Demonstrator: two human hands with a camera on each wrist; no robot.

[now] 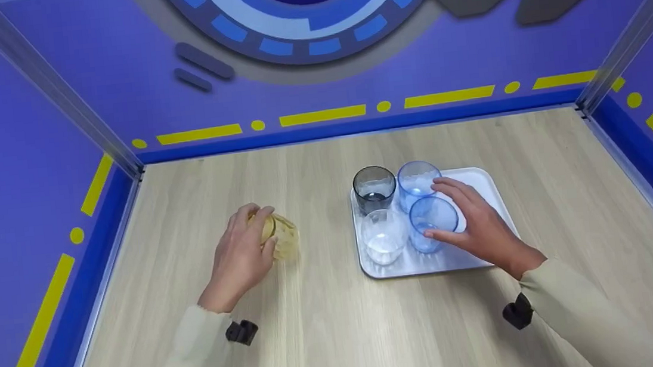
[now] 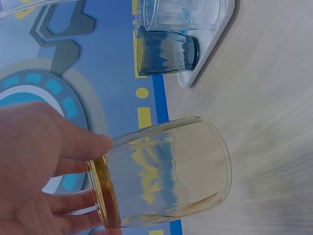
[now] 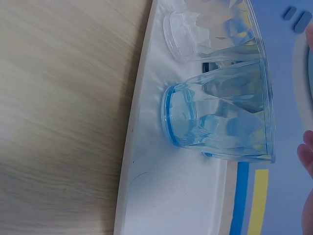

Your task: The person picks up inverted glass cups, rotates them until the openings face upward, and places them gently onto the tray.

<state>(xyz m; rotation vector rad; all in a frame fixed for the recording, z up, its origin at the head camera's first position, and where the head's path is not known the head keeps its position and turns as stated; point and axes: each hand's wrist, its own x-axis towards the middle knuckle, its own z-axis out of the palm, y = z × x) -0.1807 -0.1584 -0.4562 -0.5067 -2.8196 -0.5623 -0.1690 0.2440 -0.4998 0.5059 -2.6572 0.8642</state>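
My left hand grips an amber glass by its thick base, left of the tray. The glass is upside down, its mouth toward the table; whether the rim touches the wood I cannot tell. On the white tray stand a front blue glass, a back blue glass, a dark grey glass and a clear glass, all mouth up. My right hand hovers over the front blue glass, thumb and fingers spread. In the right wrist view its fingertips stand apart from that glass's rim.
A light wooden table lies under everything. Purple-blue panels with yellow marks enclose the back and both sides, joined by metal posts at the corners. The tray has a raised rim, and its right part is bare.
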